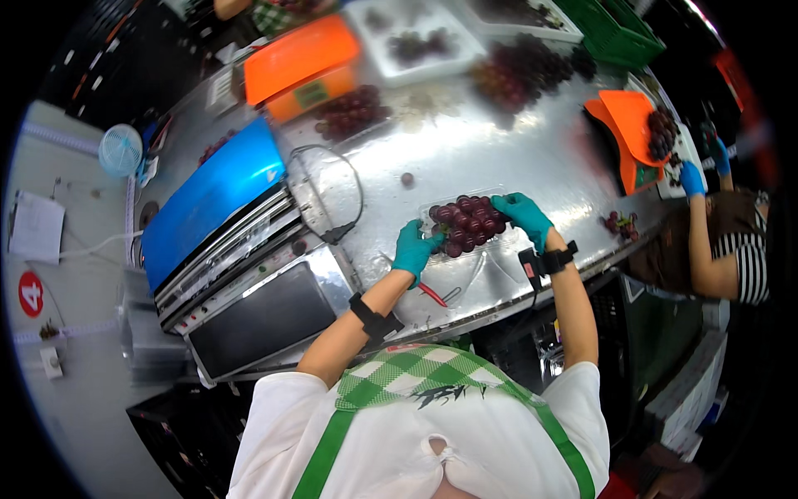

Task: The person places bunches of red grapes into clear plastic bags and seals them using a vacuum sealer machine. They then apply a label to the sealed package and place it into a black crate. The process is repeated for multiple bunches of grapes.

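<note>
A bunch of dark red grapes (466, 228) lies in a clear plastic tray (492, 192) on the metal table in front of me. My left hand (414, 249), in a teal glove, grips the bunch's left end, its thumb near the green stem. At the opposite end, my right hand (525, 217), gloved alike, holds the grapes with its fingertips. Partly behind my left hand lie red-handled snips (432, 294). One loose grape (407, 179) rests farther back on the table.
On the left stand a blue-lidded wrapping machine (215, 193) and its dark plate (262, 321). An orange scale (305, 65), a white foam box (414, 37) and heaped grapes (527, 68) occupy the back. At right, a co-worker's blue-gloved hand (692, 179) is beside another orange scale (629, 140).
</note>
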A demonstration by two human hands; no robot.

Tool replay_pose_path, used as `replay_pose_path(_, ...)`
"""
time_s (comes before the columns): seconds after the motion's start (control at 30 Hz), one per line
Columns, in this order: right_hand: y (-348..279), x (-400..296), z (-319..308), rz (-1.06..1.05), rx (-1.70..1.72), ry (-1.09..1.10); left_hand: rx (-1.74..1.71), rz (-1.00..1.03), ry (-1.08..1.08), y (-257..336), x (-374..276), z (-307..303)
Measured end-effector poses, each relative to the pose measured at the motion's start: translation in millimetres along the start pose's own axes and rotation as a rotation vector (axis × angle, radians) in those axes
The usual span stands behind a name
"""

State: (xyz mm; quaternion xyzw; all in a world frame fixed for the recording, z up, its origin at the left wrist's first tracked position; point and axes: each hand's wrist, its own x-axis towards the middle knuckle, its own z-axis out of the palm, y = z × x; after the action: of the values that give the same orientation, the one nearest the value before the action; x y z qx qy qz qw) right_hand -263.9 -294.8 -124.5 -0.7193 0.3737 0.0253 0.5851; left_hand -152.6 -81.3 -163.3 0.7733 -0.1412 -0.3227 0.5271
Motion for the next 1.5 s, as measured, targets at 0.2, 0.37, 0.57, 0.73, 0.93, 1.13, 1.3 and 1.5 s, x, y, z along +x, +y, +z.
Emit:
replay_pose_path(0.2, -146, -32, 59, -0.152, -0.169, -0.064, -0.112, 0.231, 0.205, 53, -32, -124)
replay_pose_path(0.37, -255, -28, 158, -0.339, -0.355, -0.309, -0.12, 0.231, 0.301, 108, -86, -265)
replay_pose_path(0.57, -330, 2, 327, -0.468, -0.096, -0.476, 0.123, 0.159, 0.428, 80, -63, -442)
replay_pose_path(0.73, -336, 22, 411, -0.385, -0.242, -0.414, 0.355, 0.107, 0.457, -8, -24, -517)
replay_pose_path(0.93, -325, 31, 418, -0.249, -0.346, -0.355, 0.31, 0.063, 0.337, -10, -17, -516)
replay_pose_path(1.13, -331, 21, 411, -0.193, -0.421, -0.337, 0.268, 0.053, 0.258, 12, -33, -513)
replay_pose_path(1.3, -309, 0, 370, -0.625, -0.506, 0.064, 0.501, 0.329, 0.714, -12, -80, -514)
replay_pose_path(1.5, -249, -33, 307, -0.447, -0.828, 0.141, 0.645, 0.208, 0.963, -50, -165, -515)
